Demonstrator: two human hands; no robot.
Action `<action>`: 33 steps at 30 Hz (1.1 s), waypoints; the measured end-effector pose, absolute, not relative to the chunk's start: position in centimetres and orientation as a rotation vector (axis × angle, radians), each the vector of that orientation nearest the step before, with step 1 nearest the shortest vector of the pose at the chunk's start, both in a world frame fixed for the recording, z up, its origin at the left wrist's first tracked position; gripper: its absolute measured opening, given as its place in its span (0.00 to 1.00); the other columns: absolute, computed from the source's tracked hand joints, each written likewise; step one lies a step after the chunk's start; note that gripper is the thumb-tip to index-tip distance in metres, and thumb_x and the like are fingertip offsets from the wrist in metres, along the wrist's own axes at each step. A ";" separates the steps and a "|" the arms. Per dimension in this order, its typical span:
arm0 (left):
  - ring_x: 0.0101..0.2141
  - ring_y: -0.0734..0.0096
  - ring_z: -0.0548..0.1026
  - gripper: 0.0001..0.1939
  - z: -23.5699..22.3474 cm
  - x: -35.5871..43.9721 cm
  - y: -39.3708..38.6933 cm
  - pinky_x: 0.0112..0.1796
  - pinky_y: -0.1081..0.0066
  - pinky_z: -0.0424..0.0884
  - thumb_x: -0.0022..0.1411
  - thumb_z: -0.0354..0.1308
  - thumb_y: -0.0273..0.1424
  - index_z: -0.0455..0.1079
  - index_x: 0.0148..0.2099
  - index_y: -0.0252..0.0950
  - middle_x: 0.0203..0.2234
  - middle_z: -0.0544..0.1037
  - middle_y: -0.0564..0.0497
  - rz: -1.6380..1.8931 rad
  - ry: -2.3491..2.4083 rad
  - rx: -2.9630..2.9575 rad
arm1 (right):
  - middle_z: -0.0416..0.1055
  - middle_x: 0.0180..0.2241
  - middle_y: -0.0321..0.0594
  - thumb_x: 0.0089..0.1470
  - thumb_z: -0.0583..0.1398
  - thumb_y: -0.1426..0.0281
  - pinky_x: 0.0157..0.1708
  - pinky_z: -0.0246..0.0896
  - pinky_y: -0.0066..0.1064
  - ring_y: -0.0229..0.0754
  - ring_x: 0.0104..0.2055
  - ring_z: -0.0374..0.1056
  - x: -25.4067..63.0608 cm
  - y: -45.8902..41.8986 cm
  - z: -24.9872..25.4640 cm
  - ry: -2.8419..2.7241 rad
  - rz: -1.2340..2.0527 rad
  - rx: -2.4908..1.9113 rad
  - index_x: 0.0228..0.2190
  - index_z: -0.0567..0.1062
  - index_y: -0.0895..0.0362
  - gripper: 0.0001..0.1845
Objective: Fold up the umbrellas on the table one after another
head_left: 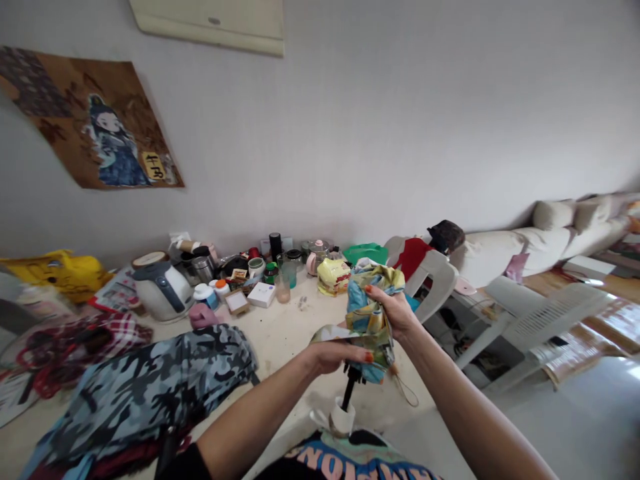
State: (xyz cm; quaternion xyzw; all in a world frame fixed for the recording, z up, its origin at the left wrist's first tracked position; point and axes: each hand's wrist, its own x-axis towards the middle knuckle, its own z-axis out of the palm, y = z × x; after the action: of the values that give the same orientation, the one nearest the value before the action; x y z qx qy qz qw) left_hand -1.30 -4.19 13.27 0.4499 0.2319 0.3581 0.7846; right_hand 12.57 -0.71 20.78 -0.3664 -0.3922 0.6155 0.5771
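A folding umbrella point(367, 322) in blue and yellow patterned fabric is held up before my chest, its canopy bunched and folded. My left hand point(335, 355) grips the lower part of the canopy, fingers across the cloth. Higher up on the right side, my right hand point(395, 312) presses the gathered folds with its thumb on top. A black shaft runs down from the fabric to a white handle point(343, 418), which points toward my body. From the canopy's right side dangles a thin wrist strap point(407, 390).
A camouflage umbrella-like cloth bundle point(165, 380) lies on the table at left. Along the wall stand an electric kettle point(163, 290), several cups, bottles and boxes, and a yellow bag point(334, 277). White plastic chairs point(543, 317) and a sofa point(493, 257) are at right.
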 end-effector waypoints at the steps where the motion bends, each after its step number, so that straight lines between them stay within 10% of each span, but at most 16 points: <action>1: 0.34 0.58 0.79 0.32 12.6 -1.5 -4.4 0.39 0.62 0.72 0.32 0.76 0.36 0.76 0.42 0.29 0.35 0.81 0.40 0.713 0.479 0.929 | 0.78 0.24 0.34 0.33 0.74 0.64 0.30 0.73 0.38 0.45 0.25 0.74 12.7 -0.7 20.6 -0.897 1.479 -0.853 0.39 0.76 0.55 0.28; 16: 0.43 0.56 0.76 0.31 15.1 -0.1 -6.3 0.43 0.62 0.72 0.40 0.73 0.30 0.72 0.49 0.33 0.40 0.80 0.42 1.049 0.718 1.163 | 0.79 0.30 0.35 0.30 0.74 0.62 0.32 0.73 0.33 0.43 0.30 0.75 12.6 -1.1 20.4 -0.827 1.271 -0.880 0.37 0.73 0.55 0.29; 25: 0.31 0.64 0.78 0.34 13.3 -1.5 -4.2 0.37 0.64 0.74 0.27 0.78 0.32 0.74 0.41 0.33 0.33 0.80 0.46 0.864 0.494 0.790 | 0.79 0.27 0.39 0.30 0.72 0.61 0.29 0.73 0.37 0.46 0.26 0.74 11.4 -1.6 20.9 -0.826 1.372 -0.885 0.32 0.76 0.56 0.24; 33: 0.25 0.71 0.74 0.26 15.3 -0.5 -4.4 0.31 0.68 0.73 0.35 0.76 0.33 0.76 0.40 0.31 0.29 0.80 0.47 0.950 0.486 0.819 | 0.79 0.32 0.41 0.36 0.66 0.43 0.34 0.73 0.41 0.52 0.36 0.76 12.0 -1.0 20.1 -0.830 1.393 -0.892 0.38 0.75 0.54 0.33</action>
State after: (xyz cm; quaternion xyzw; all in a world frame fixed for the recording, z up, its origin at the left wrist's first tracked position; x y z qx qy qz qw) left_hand -0.50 -4.44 15.31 0.3793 0.2249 0.4401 0.7822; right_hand 11.99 -0.99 20.10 -0.3850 -0.3581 0.6014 0.6016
